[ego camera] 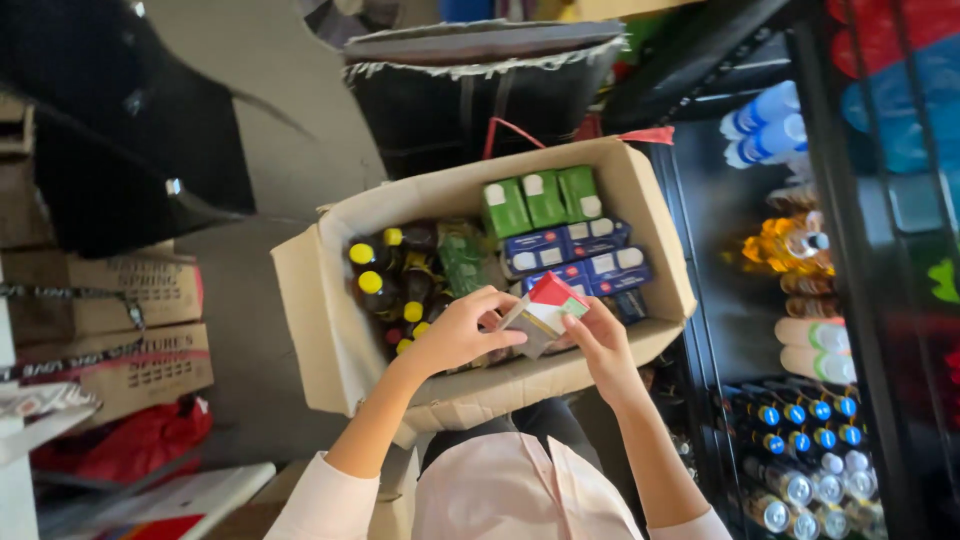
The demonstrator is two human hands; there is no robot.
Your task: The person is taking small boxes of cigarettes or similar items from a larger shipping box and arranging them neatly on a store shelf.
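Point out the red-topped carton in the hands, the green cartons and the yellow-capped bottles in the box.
red-topped carton [545, 305], head view, its red top.
green cartons [543, 198], head view, middle carton's top.
yellow-capped bottles [370, 282], head view, one yellow cap.

- Grey concrete floor [265, 120] in daylight.
- Right of it, a dark drinks cooler [800, 300] with stocked shelves.
- Left of it, stacked brown cartons [130, 330].
- Beyond it, a black sack [470, 90].

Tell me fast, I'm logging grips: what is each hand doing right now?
Left hand: closed on the red-and-white carton, over the cardboard box.
Right hand: gripping the same carton from its other side.
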